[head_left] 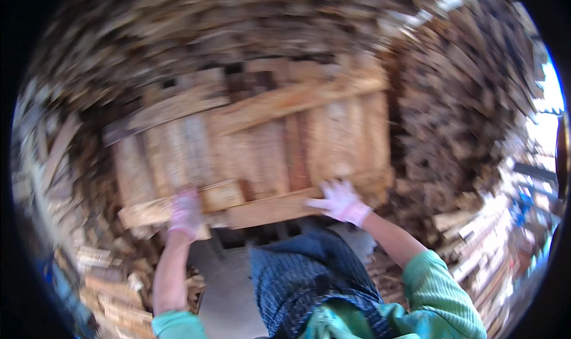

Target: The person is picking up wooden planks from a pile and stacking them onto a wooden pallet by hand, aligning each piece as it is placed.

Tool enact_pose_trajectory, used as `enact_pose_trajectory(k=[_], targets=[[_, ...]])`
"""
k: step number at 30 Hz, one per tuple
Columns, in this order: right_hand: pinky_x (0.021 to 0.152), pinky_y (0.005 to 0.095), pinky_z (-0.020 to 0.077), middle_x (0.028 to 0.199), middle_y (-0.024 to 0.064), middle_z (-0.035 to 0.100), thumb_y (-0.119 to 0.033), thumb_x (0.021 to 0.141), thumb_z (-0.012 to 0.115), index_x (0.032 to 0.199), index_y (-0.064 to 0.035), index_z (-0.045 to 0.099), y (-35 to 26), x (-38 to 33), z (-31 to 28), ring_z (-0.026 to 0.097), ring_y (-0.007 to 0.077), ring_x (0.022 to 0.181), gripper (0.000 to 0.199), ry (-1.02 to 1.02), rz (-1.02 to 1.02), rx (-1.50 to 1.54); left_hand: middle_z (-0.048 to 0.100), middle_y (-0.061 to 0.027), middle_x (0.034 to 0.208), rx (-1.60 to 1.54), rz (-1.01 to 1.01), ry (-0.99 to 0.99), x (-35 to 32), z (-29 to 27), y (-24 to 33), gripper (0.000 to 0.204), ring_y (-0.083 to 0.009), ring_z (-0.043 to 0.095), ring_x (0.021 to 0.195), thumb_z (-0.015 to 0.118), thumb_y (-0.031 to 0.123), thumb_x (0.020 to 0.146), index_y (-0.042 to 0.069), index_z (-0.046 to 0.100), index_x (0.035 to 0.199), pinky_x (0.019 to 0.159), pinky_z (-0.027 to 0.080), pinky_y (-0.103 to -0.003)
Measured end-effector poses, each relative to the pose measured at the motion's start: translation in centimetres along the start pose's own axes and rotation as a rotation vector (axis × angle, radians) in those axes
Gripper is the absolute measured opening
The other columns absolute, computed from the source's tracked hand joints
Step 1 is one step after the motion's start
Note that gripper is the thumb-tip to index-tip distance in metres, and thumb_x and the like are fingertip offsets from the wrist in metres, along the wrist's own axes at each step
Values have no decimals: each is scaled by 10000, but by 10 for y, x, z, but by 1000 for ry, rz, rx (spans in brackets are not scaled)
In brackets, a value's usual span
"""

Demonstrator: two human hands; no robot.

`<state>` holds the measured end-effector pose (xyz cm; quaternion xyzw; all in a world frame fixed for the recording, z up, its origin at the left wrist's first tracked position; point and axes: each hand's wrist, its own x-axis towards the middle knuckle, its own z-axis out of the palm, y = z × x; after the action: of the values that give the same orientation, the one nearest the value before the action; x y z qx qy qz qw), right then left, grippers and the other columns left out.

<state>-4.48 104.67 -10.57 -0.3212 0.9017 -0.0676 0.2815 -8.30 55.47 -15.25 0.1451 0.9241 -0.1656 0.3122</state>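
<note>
In front of me lies a layer of wooden boards set side by side, with longer planks across its far and near edges. Both of my hands wear pale pink gloves. My left hand rests at the left part of the near edge, between a plank end and a short light block. Its fingers are smeared by motion. My right hand lies with spread fingers on the right part of the near edge, touching the near plank and the boards behind it.
Stacked wood pieces rise like a wall behind the boards. Another tall wood pile stands at the right. Loose scraps lie at the lower left, and more sticks at the lower right. Grey floor shows beside my legs.
</note>
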Motion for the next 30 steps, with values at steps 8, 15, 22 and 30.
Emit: enact_pose_trajectory(k=[8,15,22,30], targets=[[1100,693,319,1324,208,500,-369,719,839,1267,-364,658,-14,-11,26,468,447,1256,577,131,59,-14,527,-122,1439,-299,-151,-72,0,-53,1,424,-439,452,1364,555,206,959,176,544,1382,934,449,-683],[1167,666,285,1634,228,266,-454,899,704,1586,-362,306,-49,-5,-38,276,451,1497,800,-573,353,-284,494,-151,1462,-508,-61,-61,-8,-30,-12,451,-458,452,1349,491,230,1004,217,491,1454,987,434,-634],[977,501,515,1282,214,613,-339,946,566,1391,-184,571,-223,187,-234,644,383,1145,471,-887,193,-378,508,-245,1444,-1253,223,166,-19,-26,-154,697,-388,479,1365,701,331,855,70,476,1461,1119,419,-434],[1099,549,381,1400,247,502,-412,853,714,1506,-85,413,-481,564,-439,490,427,1301,790,609,-513,-254,703,-101,1041,-2339,-247,692,10,-44,-466,346,-196,671,972,667,248,946,33,594,1207,805,550,-324]])
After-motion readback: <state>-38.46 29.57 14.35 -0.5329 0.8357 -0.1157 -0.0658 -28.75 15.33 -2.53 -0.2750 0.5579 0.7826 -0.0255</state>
